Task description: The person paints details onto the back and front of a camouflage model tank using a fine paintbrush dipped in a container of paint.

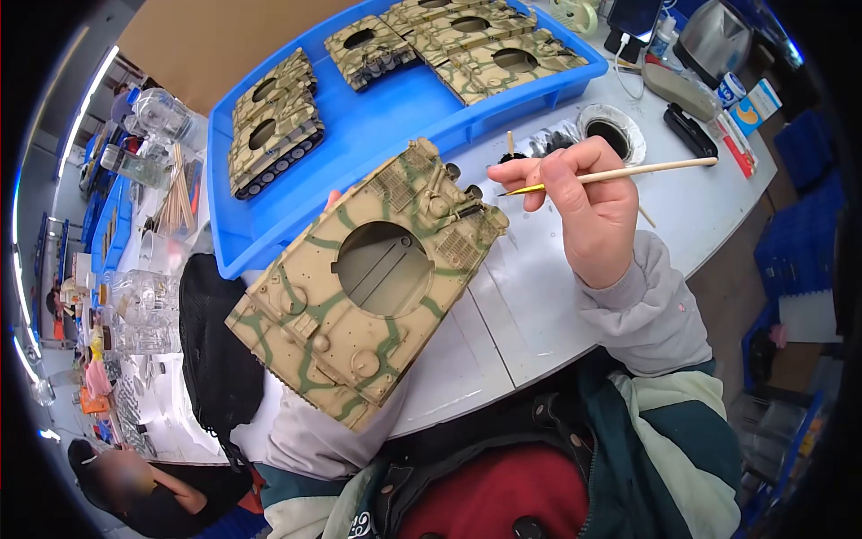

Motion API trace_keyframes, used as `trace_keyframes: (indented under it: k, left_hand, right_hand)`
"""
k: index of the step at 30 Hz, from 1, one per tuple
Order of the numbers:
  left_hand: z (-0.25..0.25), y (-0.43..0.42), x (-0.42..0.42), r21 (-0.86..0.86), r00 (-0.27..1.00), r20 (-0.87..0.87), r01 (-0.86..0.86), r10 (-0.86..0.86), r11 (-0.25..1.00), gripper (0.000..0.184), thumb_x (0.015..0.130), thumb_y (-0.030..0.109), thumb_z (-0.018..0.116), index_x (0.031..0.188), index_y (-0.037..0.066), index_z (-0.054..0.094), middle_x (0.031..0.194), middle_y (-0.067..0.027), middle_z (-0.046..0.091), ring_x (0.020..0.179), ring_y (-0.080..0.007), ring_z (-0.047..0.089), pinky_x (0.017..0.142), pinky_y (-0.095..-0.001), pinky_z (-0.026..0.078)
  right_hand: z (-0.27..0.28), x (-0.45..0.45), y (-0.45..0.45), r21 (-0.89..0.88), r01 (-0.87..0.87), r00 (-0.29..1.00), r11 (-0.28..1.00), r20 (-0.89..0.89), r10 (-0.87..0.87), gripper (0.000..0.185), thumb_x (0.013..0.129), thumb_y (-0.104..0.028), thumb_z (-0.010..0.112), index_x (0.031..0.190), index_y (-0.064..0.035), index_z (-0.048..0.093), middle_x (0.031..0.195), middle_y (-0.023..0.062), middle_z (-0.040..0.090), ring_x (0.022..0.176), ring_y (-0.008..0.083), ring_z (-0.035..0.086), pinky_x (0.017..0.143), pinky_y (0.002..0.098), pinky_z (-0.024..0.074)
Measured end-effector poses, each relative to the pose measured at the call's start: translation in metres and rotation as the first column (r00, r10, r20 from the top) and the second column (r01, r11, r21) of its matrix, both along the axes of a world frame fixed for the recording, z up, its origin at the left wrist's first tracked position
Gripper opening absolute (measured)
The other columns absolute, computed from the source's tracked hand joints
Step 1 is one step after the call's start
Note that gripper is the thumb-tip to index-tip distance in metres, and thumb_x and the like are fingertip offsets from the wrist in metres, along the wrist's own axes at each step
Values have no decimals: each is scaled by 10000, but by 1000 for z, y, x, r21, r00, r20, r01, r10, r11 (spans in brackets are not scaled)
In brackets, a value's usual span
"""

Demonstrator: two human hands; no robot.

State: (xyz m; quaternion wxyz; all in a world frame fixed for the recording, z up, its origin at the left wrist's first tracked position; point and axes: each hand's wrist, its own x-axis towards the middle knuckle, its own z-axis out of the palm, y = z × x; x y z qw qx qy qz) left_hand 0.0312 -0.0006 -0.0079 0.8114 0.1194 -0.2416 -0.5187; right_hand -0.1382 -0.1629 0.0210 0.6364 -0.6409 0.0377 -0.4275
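A camouflage-painted model tank hull (pixel 314 242) with a round opening is held up and tilted over the white table. Beneath it, my left hand (pixel 333 198) is almost wholly hidden; only a fingertip shows at the hull's upper left edge. My right hand (pixel 597 202) pinches a thin paintbrush (pixel 620 172) between thumb and fingers. The brush tip points left, close to the hull's dark rear fittings but apart from them. Behind the hull stands a blue tray (pixel 359 144) holding several similar hulls (pixel 275 153) in the same camouflage.
Beyond my right hand is a foil-wrapped cup (pixel 606 135) with dark contents. A kettle (pixel 714 40) and a black marker-like object (pixel 690 131) lie farther right. At left are a black bag (pixel 215 341), clear bottles (pixel 139 305) and wooden sticks (pixel 178 193). Another person (pixel 135 485) sits lower left.
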Motion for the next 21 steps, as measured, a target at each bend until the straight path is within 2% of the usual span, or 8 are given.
trace_keyframes:
  k: [1,4,11,21]
  left_hand:
    - [1,-2,-2,-3,1000,8,-10,10,1000,609,874,493,472,1316,78,418,1311,-142,471,1142,-293,512,947,-461,435]
    - [3,7,-10,-6,999,44,-31,31,1000,609,873,490,476,1317,77,417,1311,-141,471,1143,-291,510,949,-458,434]
    - [5,13,-22,-8,992,111,-61,62,998,609,870,483,485,1317,75,415,1312,-139,470,1146,-287,507,951,-452,430]
    - [7,16,-29,3,982,178,-66,65,998,610,867,474,497,1318,72,413,1313,-136,470,1151,-280,502,955,-443,426]
  right_hand:
    - [0,0,1,16,-5,1000,1000,15,5,114,934,-95,505,875,-4,471,879,160,664,759,111,617,693,230,498]
    - [-2,-1,-2,-30,-19,1000,999,5,19,109,934,-92,503,888,2,472,956,190,662,731,82,591,690,217,493]
    - [-5,1,3,-39,-64,997,997,48,66,106,936,-86,493,879,1,475,913,174,659,730,88,597,677,218,492]
    - [-6,0,8,-123,-39,992,992,111,53,75,911,-41,524,859,0,490,735,77,610,857,195,654,719,264,509]
